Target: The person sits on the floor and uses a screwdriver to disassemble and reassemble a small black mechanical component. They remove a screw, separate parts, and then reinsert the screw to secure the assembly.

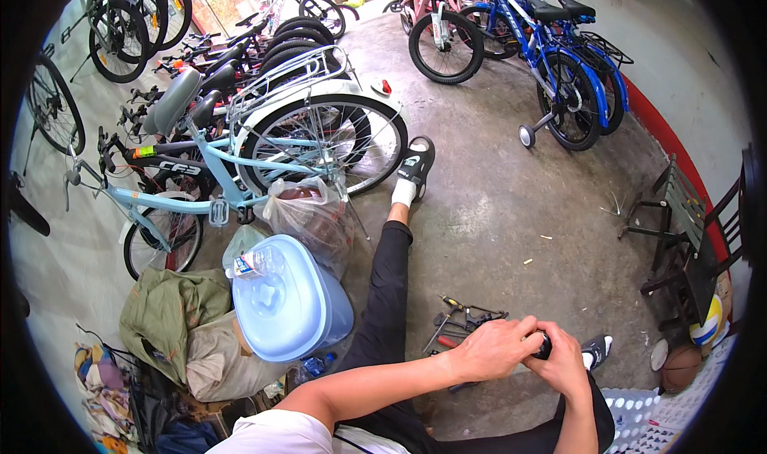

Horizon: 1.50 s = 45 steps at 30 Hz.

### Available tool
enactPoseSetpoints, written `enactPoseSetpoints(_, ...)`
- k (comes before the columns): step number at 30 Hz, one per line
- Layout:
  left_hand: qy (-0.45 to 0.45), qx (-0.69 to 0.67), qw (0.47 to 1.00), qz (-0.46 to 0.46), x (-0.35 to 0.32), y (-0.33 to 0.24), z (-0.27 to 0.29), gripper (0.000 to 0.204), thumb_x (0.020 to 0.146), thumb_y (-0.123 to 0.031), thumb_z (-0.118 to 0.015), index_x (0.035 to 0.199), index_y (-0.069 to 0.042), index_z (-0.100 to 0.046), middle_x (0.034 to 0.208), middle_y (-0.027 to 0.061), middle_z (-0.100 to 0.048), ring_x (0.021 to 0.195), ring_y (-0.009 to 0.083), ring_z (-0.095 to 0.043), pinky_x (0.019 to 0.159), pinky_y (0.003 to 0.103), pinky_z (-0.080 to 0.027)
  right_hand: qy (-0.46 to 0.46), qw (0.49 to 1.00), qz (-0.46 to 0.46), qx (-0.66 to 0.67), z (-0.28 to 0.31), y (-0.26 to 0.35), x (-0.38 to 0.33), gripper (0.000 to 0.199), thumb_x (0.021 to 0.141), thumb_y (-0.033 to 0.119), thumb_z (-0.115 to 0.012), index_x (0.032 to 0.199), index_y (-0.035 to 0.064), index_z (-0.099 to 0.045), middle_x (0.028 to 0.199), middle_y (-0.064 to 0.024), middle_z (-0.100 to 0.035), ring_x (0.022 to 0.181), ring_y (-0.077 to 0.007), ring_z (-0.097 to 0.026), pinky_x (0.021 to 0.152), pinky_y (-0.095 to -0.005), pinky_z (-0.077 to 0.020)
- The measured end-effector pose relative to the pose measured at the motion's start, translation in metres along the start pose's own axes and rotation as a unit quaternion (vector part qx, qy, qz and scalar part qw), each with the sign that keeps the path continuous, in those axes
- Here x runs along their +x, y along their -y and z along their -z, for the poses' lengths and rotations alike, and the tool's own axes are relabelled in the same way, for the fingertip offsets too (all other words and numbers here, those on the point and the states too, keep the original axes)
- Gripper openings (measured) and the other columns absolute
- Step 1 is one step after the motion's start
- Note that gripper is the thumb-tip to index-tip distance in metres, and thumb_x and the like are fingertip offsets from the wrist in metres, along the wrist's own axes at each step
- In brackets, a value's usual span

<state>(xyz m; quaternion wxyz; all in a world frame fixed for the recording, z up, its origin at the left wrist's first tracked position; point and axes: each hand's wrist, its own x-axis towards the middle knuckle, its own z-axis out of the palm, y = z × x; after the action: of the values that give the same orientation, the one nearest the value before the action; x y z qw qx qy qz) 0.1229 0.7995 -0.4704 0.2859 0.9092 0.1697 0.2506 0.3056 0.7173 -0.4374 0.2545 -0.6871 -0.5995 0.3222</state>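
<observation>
Around ten o'clock, on the far left, bicycles overlap so closely that I cannot count them; the dark rim cuts off the outermost wheel (56,103). In front of them stands one light-blue bicycle (217,170), its lower frame partly covered by a clear plastic bag (313,226) whose contents I can't make out. Toward eight o'clock lie one olive cloth bundle (172,306) and one pale sack (228,362), beside one blue lidded bin (280,318) with a single clear bottle (260,264) lying on top. At five o'clock, tools (473,323) lie jumbled on the floor (479,262), partly behind my wrist, too tangled to count.

Between four and five o'clock my two hands meet. The grip of my left hand (489,348) is curled in, fingertips against a small dark round thing (544,346); my right hand (566,366) wraps the other side, so only a sliver shows and I can't tell what it is. Two blue bicycles (551,63) overlap near two o'clock, one training wheel (526,136) visible. At four o'clock sit two balls, a volleyball (707,326) cut by the rim and a basketball (681,368).
</observation>
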Motion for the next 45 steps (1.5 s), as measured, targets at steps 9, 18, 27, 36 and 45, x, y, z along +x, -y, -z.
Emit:
enactPoseSetpoints(9, 0.058, -0.001, 0.986, 0.157, 0.008, -0.004, -0.007, 0.019, 0.099, -0.016, -0.063, 0.105, -0.001, -0.056, 0.094, 0.0166, -0.061, 0.082, 0.0381, -0.069, 0.065, 0.050, -0.054, -0.028, 0.997, -0.017, -0.069, -0.010, -0.013, 0.004, 0.056, 0.073, 0.020, -0.090, 0.121, 0.0074, -0.066, 0.112, -0.0187, -0.073, 0.103, -0.0421, -0.070, 0.087, -0.0490, -0.0549)
enactPoseSetpoints(18, 0.003, -0.030, 0.989, 0.142, 0.007, 0.001, -0.009, 0.024, 0.104, -0.022, -0.062, 0.110, 0.000, -0.055, 0.095, 0.0192, -0.063, 0.078, 0.0425, -0.068, 0.063, 0.052, -0.055, -0.073, 0.995, -0.007, -0.063, -0.011, -0.007, 0.011, 0.052, 0.072, 0.014, -0.087, 0.119, 0.0071, -0.067, 0.110, -0.0180, -0.073, 0.104, -0.0413, -0.070, 0.088, -0.0474, -0.0548)
enactPoseSetpoints(27, -0.049, -0.020, 0.987, 0.155, 0.013, -0.005, -0.005, 0.027, 0.104, -0.027, -0.064, 0.104, -0.001, -0.056, 0.088, 0.0189, -0.063, 0.070, 0.0421, -0.067, 0.056, 0.051, -0.053, -0.097, 0.993, -0.020, -0.063, -0.010, -0.007, 0.011, 0.052, 0.073, 0.013, -0.087, 0.120, 0.0079, -0.067, 0.114, -0.0163, -0.073, 0.107, -0.0411, -0.069, 0.089, -0.0475, -0.0548)
enactPoseSetpoints(36, -0.026, -0.031, 0.985, 0.169, 0.010, 0.000, -0.011, 0.023, 0.102, -0.021, -0.065, 0.104, -0.001, -0.055, 0.091, 0.0195, -0.063, 0.073, 0.0437, -0.068, 0.060, 0.052, -0.054, -0.082, 0.994, -0.009, -0.074, -0.011, -0.008, 0.012, 0.053, 0.072, 0.014, -0.088, 0.120, 0.0079, -0.068, 0.113, -0.0163, -0.073, 0.106, -0.0405, -0.070, 0.089, -0.0478, -0.0551)
enactPoseSetpoints(45, 0.000, -0.027, 0.983, 0.179, 0.010, 0.004, -0.016, 0.026, 0.104, -0.029, -0.063, 0.104, -0.003, -0.057, 0.093, 0.0205, -0.068, 0.079, 0.0447, -0.069, 0.065, 0.054, -0.054, -0.083, 0.992, 0.011, -0.094, -0.013, -0.013, 0.012, 0.053, 0.073, 0.017, -0.087, 0.121, 0.0100, -0.068, 0.112, -0.0142, -0.072, 0.103, -0.0387, -0.071, 0.086, -0.0472, -0.0570)
